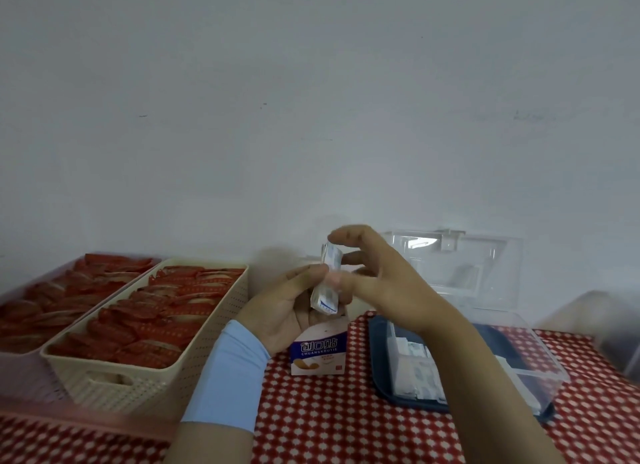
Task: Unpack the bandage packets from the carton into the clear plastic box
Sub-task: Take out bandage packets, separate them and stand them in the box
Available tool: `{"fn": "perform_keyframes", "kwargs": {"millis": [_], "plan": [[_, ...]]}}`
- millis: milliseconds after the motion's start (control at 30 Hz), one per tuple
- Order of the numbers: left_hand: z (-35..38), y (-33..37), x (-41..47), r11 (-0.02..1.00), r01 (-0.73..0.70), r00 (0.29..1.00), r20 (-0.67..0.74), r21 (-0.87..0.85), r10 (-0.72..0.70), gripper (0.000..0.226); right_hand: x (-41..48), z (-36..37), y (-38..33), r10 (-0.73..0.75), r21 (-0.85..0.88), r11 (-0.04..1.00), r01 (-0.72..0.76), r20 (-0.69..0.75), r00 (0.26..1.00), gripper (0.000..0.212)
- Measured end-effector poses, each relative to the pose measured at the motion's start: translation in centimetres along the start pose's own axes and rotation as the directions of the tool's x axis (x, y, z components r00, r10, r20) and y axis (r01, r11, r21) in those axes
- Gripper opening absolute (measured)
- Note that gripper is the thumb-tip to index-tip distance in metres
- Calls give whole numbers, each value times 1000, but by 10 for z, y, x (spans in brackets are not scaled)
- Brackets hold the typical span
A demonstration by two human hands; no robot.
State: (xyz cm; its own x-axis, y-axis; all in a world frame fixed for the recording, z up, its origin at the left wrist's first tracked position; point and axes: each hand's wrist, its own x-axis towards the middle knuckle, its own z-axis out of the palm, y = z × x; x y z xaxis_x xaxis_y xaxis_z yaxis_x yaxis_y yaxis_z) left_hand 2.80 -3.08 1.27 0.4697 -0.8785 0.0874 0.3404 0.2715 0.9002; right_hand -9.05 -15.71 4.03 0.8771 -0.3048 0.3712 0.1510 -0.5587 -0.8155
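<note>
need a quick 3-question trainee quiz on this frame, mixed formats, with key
1. True or false: the box has its lid shut.
2. Which holds the packets? A) left hand only B) right hand only C) both hands
3. Fill in: the carton stands to the box's ____.
Key: 1 false, the lid stands open. 2 C. 3 left.
</note>
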Motion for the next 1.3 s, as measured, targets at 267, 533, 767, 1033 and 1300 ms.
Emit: {"fn": "perform_keyframes", "kwargs": {"millis": [267,533,767,1033,1300], "plan": [[16,-3,-10,988,102,988,101,117,-114,34,-7,-36,0,159,-5,987,-159,81,984,28],[49,-13,-17,966,183,969,133,185,-210,23,-27,-71,-13,243,-188,960,-206,202,949,12],[71,-19,-17,602,34,992,-99,798,76,10,-40,-81,-18,232,-297,935,-196,92,968,10],[88,-33,-6,451,29,989,-92,892,118,17,-42,-102,6,255,-389,882,-268,-85,963,14],[100,-33,-1,-216,-272,962,263,938,-72,35,-33,-102,56,443,-631,705,-324,35,896,19]]}}
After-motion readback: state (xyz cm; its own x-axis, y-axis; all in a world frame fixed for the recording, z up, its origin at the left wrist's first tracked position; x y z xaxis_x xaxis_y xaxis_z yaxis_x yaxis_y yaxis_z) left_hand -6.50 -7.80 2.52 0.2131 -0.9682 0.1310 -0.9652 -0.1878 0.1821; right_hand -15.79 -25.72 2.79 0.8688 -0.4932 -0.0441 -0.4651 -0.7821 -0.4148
